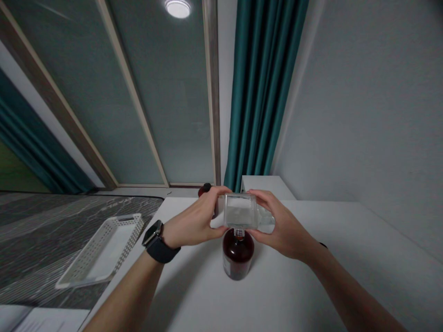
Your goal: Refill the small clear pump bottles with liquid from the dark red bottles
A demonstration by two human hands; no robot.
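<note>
A clear, transparent bottle (241, 211) lies on its side in the air, gripped between my two hands. My left hand (199, 219), with a dark smartwatch on the wrist, closes on its left end. My right hand (282, 226) closes around the narrower right end, partly covering it. Just below and behind the clear bottle, a brown glass bottle (238, 253) stands upright on the white table (277, 295), its threaded neck uncapped. Behind my left hand, a second dark brown bottle with a black cap (206, 187) is mostly hidden.
Left of the table, a white perforated basket (100, 249) rests on a dark grey, streaked surface. Open white pages (51, 318) lie at the lower left. A white box-like cabinet (266, 186) stands beyond the table, below the teal curtain (265, 92). A small dark object shows behind my right wrist.
</note>
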